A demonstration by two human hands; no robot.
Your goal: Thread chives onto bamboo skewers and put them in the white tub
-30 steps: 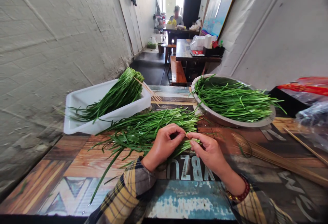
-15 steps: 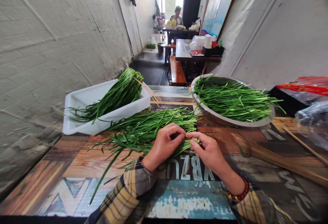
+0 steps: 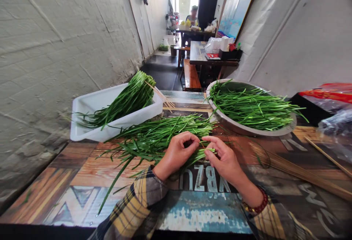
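Fingertips pressed together, the left hand (image 3: 177, 155) is over a spread of green stalks (image 3: 159, 132) on the patterned surface (image 3: 203, 214); the right hand (image 3: 224, 159) curls by their pale ends. Behind sit a white tray (image 3: 134, 118) and a metal bowl (image 3: 239, 128), both holding greens; thin sticks (image 3: 298, 170) lie rightward.

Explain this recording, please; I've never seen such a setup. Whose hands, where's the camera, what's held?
There is no machine: a person works bare-handed. One head-worn camera looks forward and down, so every picture shares that view. On the table lie loose green stalks; beyond them, a white tray and a metal bowl hold more. Thin sticks lie at the right. The left hand seems to pinch a thin brown piece, too small to identify; the right hand has its fingers at pale stalk ends.
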